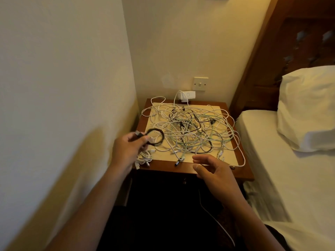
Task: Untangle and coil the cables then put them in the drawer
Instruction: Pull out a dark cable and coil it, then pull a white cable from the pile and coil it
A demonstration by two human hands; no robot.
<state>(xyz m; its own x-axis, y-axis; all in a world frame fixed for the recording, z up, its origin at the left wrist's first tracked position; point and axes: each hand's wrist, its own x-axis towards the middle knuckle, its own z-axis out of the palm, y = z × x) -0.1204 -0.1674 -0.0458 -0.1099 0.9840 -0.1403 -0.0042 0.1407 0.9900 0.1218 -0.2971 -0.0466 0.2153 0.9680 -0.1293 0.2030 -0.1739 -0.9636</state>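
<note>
Fingers point(140, 142) of the left hand point(126, 149) curl round a coiled black cable point(163, 137), held above the front-left part of the tabletop point(163, 167), over a small white coil point(145, 157) lying at that corner. The right hand point(215, 171) hovers at the front edge, its fingers apart and slack, holding nothing. A heap of tangled cables point(190, 129) covers the middle, with loops reaching past the right edge. The wall point(72, 105) crowds the left side and the bed point(272, 142) the right; free room lies in front.

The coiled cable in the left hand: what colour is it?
The coiled cable is black, clearest in the head view.
</note>
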